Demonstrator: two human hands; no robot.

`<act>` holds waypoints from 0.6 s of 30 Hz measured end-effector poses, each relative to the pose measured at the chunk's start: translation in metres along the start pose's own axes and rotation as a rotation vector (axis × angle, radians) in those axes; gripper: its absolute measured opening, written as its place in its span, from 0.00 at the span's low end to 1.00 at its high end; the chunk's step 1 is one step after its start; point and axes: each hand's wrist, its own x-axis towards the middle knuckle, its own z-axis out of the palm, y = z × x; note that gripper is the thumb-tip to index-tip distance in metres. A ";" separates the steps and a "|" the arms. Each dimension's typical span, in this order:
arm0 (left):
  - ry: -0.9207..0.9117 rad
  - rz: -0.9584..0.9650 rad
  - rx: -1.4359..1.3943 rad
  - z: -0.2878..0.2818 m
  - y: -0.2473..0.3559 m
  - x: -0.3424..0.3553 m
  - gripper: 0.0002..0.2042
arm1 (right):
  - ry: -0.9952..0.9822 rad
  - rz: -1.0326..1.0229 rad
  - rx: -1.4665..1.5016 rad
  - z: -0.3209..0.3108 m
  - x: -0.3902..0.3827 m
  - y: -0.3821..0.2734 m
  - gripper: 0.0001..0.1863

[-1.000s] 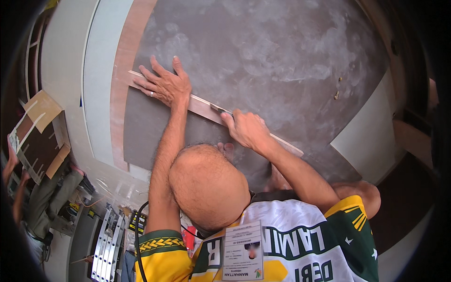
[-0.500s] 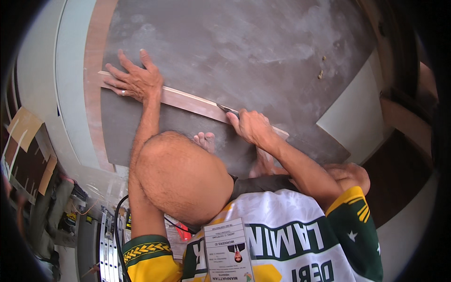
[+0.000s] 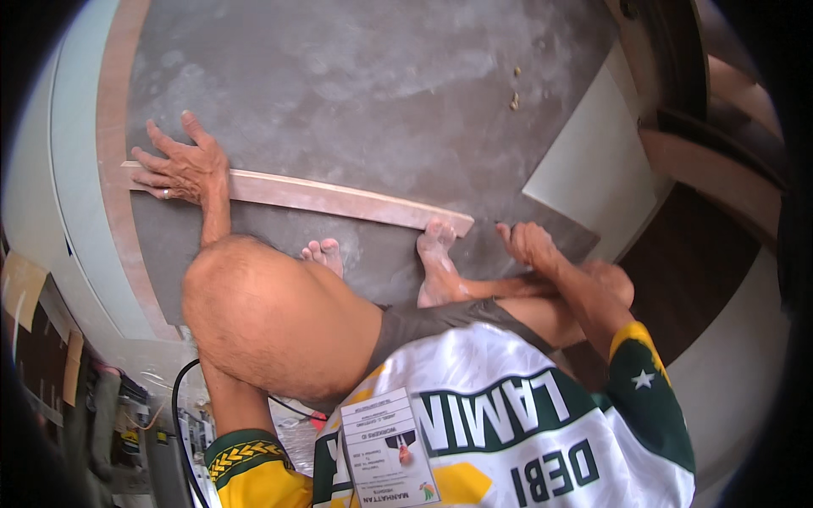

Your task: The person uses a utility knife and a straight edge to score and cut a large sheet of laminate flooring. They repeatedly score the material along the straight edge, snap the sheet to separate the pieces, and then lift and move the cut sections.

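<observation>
A long, narrow wooden strip (image 3: 339, 201) lies across a dusty grey-brown board (image 3: 356, 102). My left hand (image 3: 188, 165) presses on the strip's left end, fingers spread, with a ring on one finger. The toes of my bare right foot (image 3: 438, 262) touch the strip near its right end. Just past that end, my right hand (image 3: 532, 245) is closed around a slim, dark, pointed tool that looks like a utility knife (image 3: 499, 225). Only its small tip shows, and the fingers hide the rest.
A pale panel (image 3: 584, 140) and dark curved wooden pieces (image 3: 682, 63) are at the right. Small crumbs (image 3: 514, 102) lie on the board. A pinkish wood strip (image 3: 113, 152) runs along its left edge. A black cable (image 3: 176, 415) and clutter are at lower left.
My right hand has slid rightward along the strip with the tool, from over its edge to beyond its right end. The left hand stays on the strip. The whole view has shifted.
</observation>
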 end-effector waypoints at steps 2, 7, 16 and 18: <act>0.016 -0.003 -0.031 0.000 0.001 0.001 0.37 | 0.029 -0.151 0.037 -0.031 -0.015 -0.039 0.36; -0.046 -0.006 -0.007 0.000 0.000 -0.001 0.38 | -0.019 -0.405 0.242 -0.046 0.003 -0.140 0.36; -0.049 -0.010 -0.012 -0.002 0.002 -0.002 0.38 | -0.015 -0.582 0.378 -0.068 0.013 -0.235 0.35; -0.043 -0.006 0.018 -0.001 0.001 -0.002 0.38 | -0.058 -0.534 0.373 -0.063 0.015 -0.225 0.35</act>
